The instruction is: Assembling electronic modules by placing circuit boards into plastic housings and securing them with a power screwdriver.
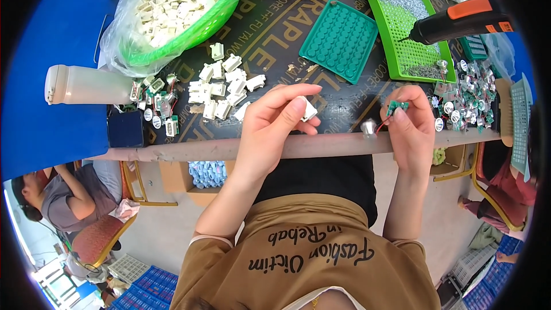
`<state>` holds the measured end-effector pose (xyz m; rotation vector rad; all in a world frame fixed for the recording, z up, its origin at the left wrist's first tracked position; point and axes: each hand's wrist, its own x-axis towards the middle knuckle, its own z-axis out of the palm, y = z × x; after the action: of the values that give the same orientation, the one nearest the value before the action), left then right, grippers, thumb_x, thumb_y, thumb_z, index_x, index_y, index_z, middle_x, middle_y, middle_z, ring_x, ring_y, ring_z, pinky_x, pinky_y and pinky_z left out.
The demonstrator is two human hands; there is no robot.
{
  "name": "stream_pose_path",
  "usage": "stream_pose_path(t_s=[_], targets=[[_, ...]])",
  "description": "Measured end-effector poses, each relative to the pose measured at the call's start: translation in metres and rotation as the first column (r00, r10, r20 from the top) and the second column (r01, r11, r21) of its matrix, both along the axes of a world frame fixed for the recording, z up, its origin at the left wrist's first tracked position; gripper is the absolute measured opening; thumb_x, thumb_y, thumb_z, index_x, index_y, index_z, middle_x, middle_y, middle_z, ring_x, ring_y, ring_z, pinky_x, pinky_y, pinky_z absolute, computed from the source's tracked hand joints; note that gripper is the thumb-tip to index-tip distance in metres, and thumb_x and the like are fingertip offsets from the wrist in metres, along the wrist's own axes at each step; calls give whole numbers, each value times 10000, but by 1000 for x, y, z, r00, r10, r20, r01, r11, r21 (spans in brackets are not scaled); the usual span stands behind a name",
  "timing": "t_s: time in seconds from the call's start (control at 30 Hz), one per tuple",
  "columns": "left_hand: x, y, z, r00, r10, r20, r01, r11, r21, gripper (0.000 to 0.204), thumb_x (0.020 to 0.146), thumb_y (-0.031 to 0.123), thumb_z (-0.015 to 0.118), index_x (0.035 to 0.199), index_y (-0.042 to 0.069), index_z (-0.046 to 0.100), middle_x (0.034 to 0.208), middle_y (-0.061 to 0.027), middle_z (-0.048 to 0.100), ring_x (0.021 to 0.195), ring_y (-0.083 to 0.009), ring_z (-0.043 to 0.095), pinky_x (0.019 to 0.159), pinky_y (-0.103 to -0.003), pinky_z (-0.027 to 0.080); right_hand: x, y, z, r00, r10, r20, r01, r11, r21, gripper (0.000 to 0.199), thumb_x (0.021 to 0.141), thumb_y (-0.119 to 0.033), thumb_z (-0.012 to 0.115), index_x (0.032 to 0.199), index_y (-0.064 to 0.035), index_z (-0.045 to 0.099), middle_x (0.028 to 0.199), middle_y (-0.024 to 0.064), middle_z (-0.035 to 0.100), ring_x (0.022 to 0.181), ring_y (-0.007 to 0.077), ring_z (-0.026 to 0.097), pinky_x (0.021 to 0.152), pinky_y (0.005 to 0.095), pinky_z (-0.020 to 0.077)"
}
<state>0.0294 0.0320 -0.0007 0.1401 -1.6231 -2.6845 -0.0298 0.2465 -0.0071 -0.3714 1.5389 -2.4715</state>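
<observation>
White plastic housing pinched in left hand, green board pinched in right hand.
Not joined yet; loose housings wait, finished pieces heaped at right.

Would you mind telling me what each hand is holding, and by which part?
The left hand pinches a small white plastic housing by one end between thumb and fingers. The right hand holds a small green circuit board by its edge at the fingertips.

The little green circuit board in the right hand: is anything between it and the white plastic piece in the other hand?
Nothing visible does. The green circuit board and the white plastic piece are apart, with only bare dark table between them.
</observation>
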Motion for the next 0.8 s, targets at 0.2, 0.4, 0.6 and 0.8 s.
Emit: stream_pose_path(t_s=[0.2, 0.4, 0.6, 0.8], targets=[[-8, 9, 1, 999, 44, -26, -46, 994, -98, 250, 867, 50, 513, 1097, -41, 545, 867, -69, 571, 744, -146, 587, 652, -251, 511, -9, -6, 7, 954, 301, 5, -287, 912, -293, 155, 815, -69, 540, 950, 5, 523, 842, 73, 470, 757, 151, 477, 643, 252, 405], [-9, 1, -2, 993, -119, -14, 116, 983, -143, 293, 833, -18, 529, 1126, -36, 530, 941, -101, 586, 839, -171, 600, 695, -271, 528, -2, -29, 17, 996, 94, 9, -90, 974, -208, 176, 840, -81, 510, 983, 20, 533, 904, 107, 532, 791, 166, 529, 620, 239, 420], [-11, 11, 3, 1000, -14, -2, 14, 1000, -8, 293, 851, -12, 519, 1144, -21, 506, 1006, -93, 576, 901, -157, 593, 771, -265, 505, -7, -29, 22, 980, 197, 29, -196, 980, -27, 183, 857, -38, 502, 1032, 6, 529, 875, 84, 579, 689, 109, 539, 621, 217, 438], [-11, 12, 7, 998, 56, -36, -53, 994, 94, 300, 872, 16, 491, 1169, -23, 476, 998, -93, 576, 879, -172, 595, 788, -277, 500, -8, -32, 19, 990, 123, 67, -124, 992, 20, 208, 842, -9, 517, 1050, -3, 528, 851, 58, 585, 692, 82, 522, 610, 192, 418]])
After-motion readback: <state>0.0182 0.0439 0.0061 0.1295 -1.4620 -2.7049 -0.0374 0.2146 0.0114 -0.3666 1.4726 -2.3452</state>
